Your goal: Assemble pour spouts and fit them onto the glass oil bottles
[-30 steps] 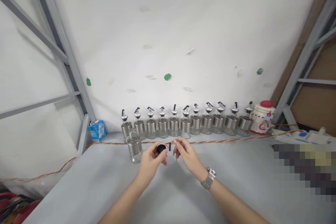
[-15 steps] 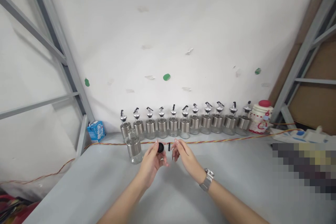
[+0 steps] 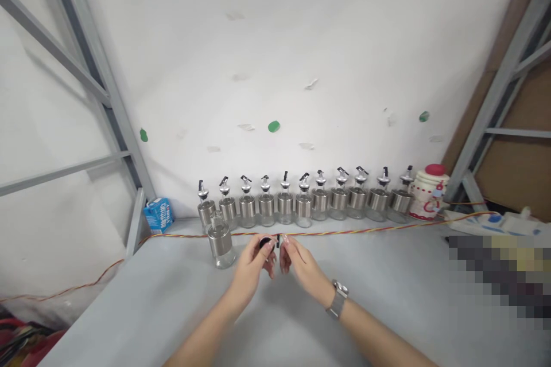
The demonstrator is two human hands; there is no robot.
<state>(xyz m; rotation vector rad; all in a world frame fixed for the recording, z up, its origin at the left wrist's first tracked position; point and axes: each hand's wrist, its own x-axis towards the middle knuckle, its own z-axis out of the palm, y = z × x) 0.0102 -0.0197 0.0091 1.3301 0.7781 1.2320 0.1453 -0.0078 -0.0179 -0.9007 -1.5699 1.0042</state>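
My left hand [image 3: 253,261] is closed around a bottle pourer top, its round black underside [image 3: 267,243] turned toward me and the thumb across it. A narrow black piece [image 3: 278,241], which looks like the pourer's lever, sticks out on the right. Beside that piece is my right hand [image 3: 299,264], fingers loosely curled and thumb apart; I see nothing held in it. A glass bottle with a steel band [image 3: 221,242] stands upright without a top, left of my left hand.
Along the wall runs a row of similar bottles [image 3: 284,200] fitted with pourers. A twisted red-yellow cord [image 3: 344,233] crosses the grey table [image 3: 172,292]. There is a blue carton [image 3: 158,215] at the left, and a white jar with a red lid [image 3: 430,192] at the right.
My left thumb has moved over the pourer's black underside. My right hand has come slightly left, closer to the narrow black piece. The bottles have stayed in place.
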